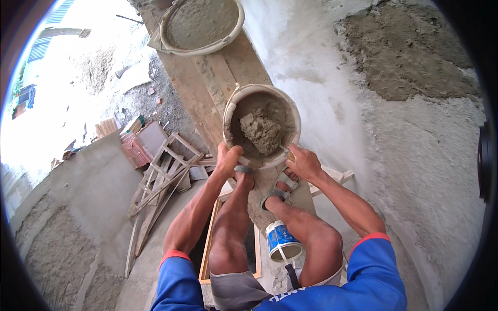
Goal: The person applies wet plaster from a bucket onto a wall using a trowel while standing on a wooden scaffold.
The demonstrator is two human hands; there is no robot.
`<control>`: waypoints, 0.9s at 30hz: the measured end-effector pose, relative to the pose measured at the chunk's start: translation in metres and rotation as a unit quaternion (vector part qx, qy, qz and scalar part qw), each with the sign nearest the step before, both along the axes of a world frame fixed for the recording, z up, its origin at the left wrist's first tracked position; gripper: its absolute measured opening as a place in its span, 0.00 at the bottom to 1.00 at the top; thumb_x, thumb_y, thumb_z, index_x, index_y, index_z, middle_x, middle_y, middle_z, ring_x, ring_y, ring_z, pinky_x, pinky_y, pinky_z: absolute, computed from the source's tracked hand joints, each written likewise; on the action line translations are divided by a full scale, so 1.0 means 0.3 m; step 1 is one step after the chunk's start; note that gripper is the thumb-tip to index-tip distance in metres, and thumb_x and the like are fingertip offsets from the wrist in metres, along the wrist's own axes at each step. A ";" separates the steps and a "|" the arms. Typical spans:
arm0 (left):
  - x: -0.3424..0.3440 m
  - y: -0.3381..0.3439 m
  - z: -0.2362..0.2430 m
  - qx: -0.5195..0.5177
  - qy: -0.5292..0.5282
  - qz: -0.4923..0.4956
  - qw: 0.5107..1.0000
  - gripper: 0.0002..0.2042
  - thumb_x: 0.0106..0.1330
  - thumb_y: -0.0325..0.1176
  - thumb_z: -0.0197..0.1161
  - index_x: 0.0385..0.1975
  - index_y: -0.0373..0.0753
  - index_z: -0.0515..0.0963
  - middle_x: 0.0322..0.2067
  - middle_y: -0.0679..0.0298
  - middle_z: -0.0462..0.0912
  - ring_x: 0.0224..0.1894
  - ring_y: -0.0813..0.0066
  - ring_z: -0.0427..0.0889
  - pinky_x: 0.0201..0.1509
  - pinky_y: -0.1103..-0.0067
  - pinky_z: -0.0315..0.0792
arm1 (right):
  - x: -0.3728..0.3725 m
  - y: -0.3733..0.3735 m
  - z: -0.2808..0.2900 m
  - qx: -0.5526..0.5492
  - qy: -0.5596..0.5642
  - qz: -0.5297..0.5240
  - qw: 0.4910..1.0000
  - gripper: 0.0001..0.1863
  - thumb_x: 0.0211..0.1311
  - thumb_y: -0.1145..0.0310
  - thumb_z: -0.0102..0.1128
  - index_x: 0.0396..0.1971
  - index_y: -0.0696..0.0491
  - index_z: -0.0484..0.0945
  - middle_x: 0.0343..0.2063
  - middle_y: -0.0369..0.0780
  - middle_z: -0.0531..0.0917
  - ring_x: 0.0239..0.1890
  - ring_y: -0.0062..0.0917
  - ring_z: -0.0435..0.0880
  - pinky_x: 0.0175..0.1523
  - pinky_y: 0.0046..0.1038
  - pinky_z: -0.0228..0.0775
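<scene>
A round bucket (295,116) of wet grey mortar (261,130) stands before me on a wooden plank, a thick lump heaped in its middle. My left hand (228,159) is closed on the near left part of the bucket's rim, with the thumb over the edge. At the near right rim, my right hand (305,164) is closed round the short handle of what looks like a trowel (288,153). Its blade is hidden, apparently beneath the mortar lump.
Another mortar-filled bucket (241,22) stands farther along the plank (189,85). Wet mortar (404,49) covers part of the right wall. Below left lie a wooden frame (165,168) and tiles (137,147). A blue-and-white can (280,236) hangs or stands between my legs.
</scene>
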State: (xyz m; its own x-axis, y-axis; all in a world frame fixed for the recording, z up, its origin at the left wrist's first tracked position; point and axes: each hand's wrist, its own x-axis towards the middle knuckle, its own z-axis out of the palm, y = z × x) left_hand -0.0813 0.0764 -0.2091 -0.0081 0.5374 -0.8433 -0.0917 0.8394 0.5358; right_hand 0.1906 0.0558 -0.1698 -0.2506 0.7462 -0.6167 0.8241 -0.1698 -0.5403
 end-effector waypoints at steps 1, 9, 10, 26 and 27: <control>-0.002 0.007 0.000 0.002 0.013 0.011 1.000 0.13 0.54 0.24 0.58 0.39 0.29 0.78 0.29 0.60 0.81 0.30 0.67 0.80 0.29 0.70 0.75 | 0.017 -0.008 -0.003 0.026 0.009 -0.005 1.000 0.18 0.54 0.64 0.60 0.45 0.52 0.71 0.27 0.53 0.83 0.33 0.53 0.83 0.39 0.51 0.74; -0.009 0.052 0.029 -0.008 -0.019 -0.031 0.999 0.17 0.54 0.21 0.54 0.45 0.27 0.75 0.34 0.54 0.82 0.29 0.59 0.84 0.27 0.68 0.81 | 0.163 -0.016 0.208 0.064 0.025 -0.049 0.996 0.20 0.55 0.63 0.62 0.46 0.55 0.71 0.30 0.53 0.84 0.35 0.51 0.84 0.41 0.48 0.76; -0.013 0.060 0.026 0.002 -0.025 -0.039 0.999 0.17 0.54 0.21 0.54 0.45 0.27 0.75 0.35 0.53 0.82 0.29 0.59 0.84 0.28 0.68 0.82 | 0.174 0.006 0.288 0.084 0.061 -0.041 0.994 0.20 0.55 0.63 0.62 0.46 0.56 0.71 0.31 0.52 0.84 0.36 0.51 0.84 0.41 0.48 0.76; -0.031 0.093 0.007 -0.028 -0.046 -0.070 0.996 0.23 0.53 0.21 0.53 0.53 0.30 0.73 0.44 0.50 0.82 0.41 0.53 0.85 0.37 0.56 0.84 | 0.560 0.231 1.139 -0.090 -0.003 -0.333 0.939 0.20 0.61 0.64 0.65 0.51 0.57 0.79 0.37 0.38 0.84 0.33 0.23 0.83 0.36 0.27 0.80; -0.025 0.081 0.006 -0.035 -0.022 -0.069 0.997 0.22 0.53 0.21 0.54 0.51 0.29 0.73 0.43 0.51 0.81 0.39 0.53 0.85 0.37 0.57 0.84 | 0.581 0.243 1.187 0.050 -0.090 -0.383 0.918 0.21 0.62 0.65 0.64 0.53 0.59 0.78 0.36 0.39 0.84 0.29 0.21 0.82 0.32 0.24 0.79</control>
State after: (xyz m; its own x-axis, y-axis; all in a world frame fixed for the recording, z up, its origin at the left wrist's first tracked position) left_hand -0.0889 0.1007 -0.2072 0.0994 0.4702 -0.8769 0.0060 0.8810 0.4731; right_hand 0.3650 0.1287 0.1863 0.4707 0.7165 -0.5148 0.5606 -0.6935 -0.4526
